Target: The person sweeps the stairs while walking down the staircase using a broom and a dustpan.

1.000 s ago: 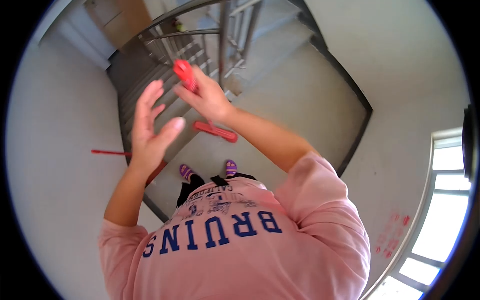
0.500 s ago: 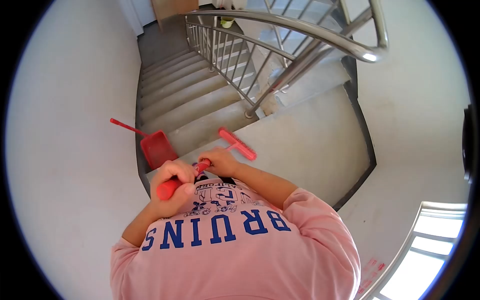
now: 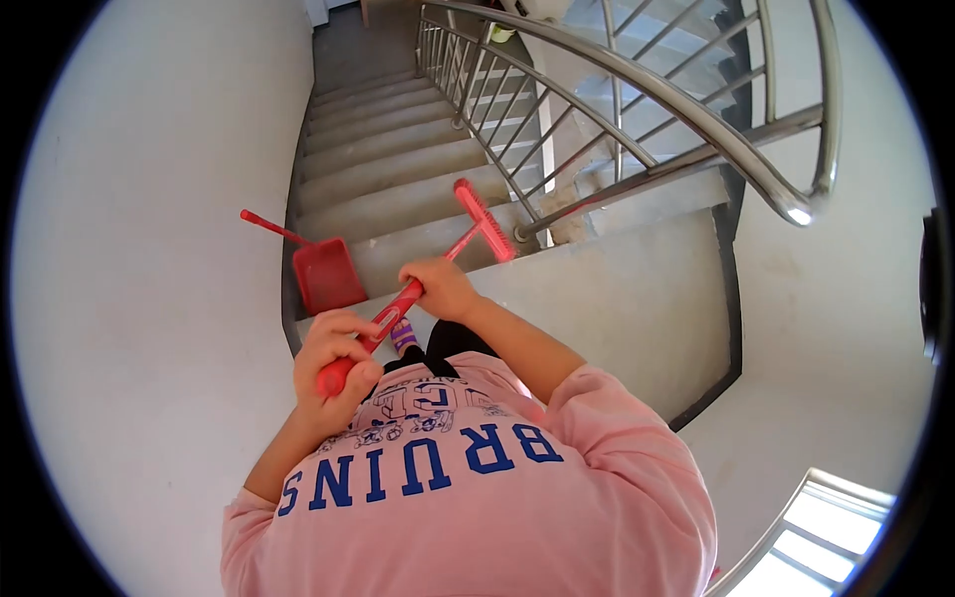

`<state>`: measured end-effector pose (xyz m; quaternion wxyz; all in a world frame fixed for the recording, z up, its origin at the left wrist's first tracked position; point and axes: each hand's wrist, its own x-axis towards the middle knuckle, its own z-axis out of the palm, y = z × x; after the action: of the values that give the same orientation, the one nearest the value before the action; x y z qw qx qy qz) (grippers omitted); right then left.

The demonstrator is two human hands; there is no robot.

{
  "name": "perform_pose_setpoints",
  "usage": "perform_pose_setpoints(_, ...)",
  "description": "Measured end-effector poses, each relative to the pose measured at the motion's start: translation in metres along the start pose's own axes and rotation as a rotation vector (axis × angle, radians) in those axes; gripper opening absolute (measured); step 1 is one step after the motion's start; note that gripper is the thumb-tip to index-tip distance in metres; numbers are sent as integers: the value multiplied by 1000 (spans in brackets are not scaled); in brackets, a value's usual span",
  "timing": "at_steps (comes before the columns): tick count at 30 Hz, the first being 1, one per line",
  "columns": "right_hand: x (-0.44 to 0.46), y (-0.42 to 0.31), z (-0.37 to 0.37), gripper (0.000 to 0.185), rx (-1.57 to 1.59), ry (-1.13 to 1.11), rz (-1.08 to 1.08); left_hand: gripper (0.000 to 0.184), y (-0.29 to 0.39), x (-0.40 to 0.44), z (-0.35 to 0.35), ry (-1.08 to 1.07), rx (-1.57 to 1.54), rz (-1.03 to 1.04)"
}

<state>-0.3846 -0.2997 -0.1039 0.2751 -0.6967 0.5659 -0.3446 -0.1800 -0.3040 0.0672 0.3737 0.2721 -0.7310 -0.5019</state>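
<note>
A red broom [image 3: 389,318] slants across in front of my body, its bristled head up and to the right, over the edge of the upper steps. My left hand [image 3: 336,360] is closed round the handle near its rounded end. Farther along the same handle, my right hand [image 3: 443,288] grips it. A red dustpan [image 3: 329,276] stands by the left wall at the top of the stairs, apart from both hands, with its handle pointing up and left.
Stairs [image 3: 383,174] lead down ahead, with a metal railing [image 3: 637,75] along their right. A pale landing [image 3: 617,308] lies to the right. A white wall [image 3: 169,249] rises at left, and a window [image 3: 816,537] shows at lower right.
Both hands now hold the broom; a second ago the left was open and off it. Since half a second ago the broom head has moved up, towards the steps.
</note>
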Motion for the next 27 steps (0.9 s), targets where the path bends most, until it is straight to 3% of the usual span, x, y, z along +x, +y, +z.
perform_pose_setpoints(7,27,91,-11,18,-35,-11,22,10,-55,54,38,21,-65,-252)
perform_pose_setpoints(14,24,190,-25,18,-119,-108,269,13,-118,114,95,-30,-334,-589)
perform_pose_setpoints(19,10,224,-16,18,-219,-171,352,17,-140,116,126,-87,-250,-610)
perform_pose_setpoints(22,13,228,0,17,-140,-168,404,18,-141,117,119,-48,-264,-684)
perform_pose_setpoints(27,30,203,1,13,-110,-227,449,20,-141,116,98,-83,-214,-632)
